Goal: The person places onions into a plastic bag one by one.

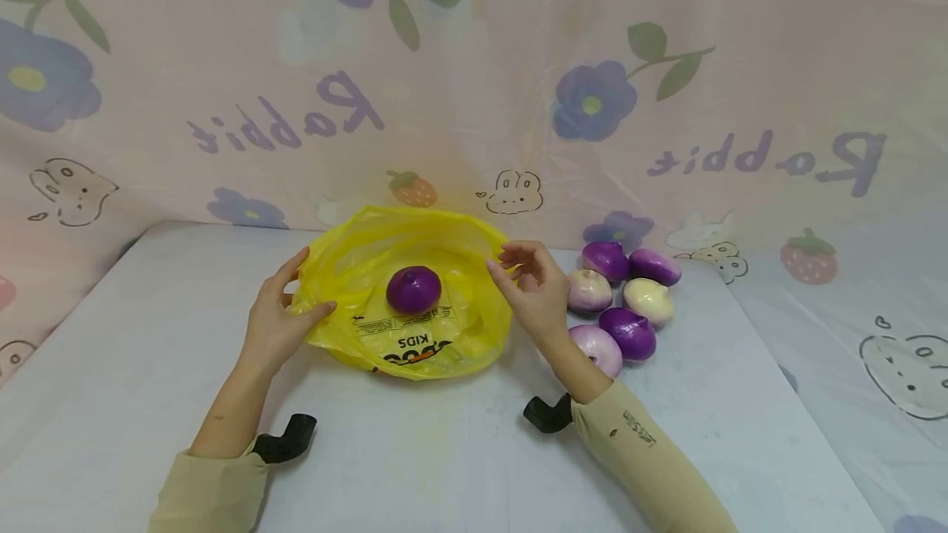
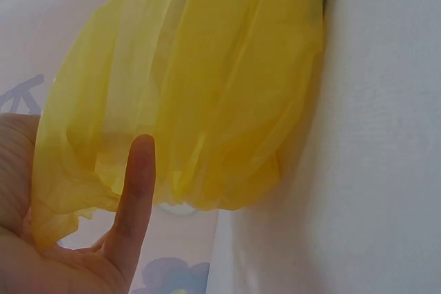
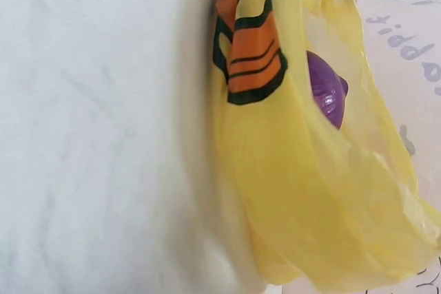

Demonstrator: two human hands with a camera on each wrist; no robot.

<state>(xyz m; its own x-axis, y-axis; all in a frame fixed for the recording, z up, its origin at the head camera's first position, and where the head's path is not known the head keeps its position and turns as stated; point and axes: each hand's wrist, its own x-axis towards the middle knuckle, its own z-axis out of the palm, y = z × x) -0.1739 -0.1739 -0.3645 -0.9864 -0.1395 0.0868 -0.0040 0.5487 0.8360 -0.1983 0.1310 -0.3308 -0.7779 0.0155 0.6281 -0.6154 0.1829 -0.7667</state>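
Printed cloth (image 1: 474, 105) on far side, white table (image 1: 415, 459), gaping yellow bag (image 1: 474, 311), left hand (image 1: 277, 319) spread at its left rim, right hand (image 1: 539, 294) loosely spread at its right, six onions (image 1: 646, 301) on right, nearest partly behind right forearm (image 1: 587, 373), purple onion (image 1: 413, 289) inside bag.

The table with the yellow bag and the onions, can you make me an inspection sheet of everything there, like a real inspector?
Surface: white tabletop, under the bag and onions.
Job's things: yellow bag, mouth wide; one purple onion shows inside. Six more onions, purple and pale, sit together right of the bag.
Clutter: a black piece by each wrist.
Left hand: touches the bag's left rim, thumb straight.
Right hand: at the right rim; can't tell if it grips.
Cables: nothing seen.
Surroundings: cloth printed with flowers, rabbits and strawberries.
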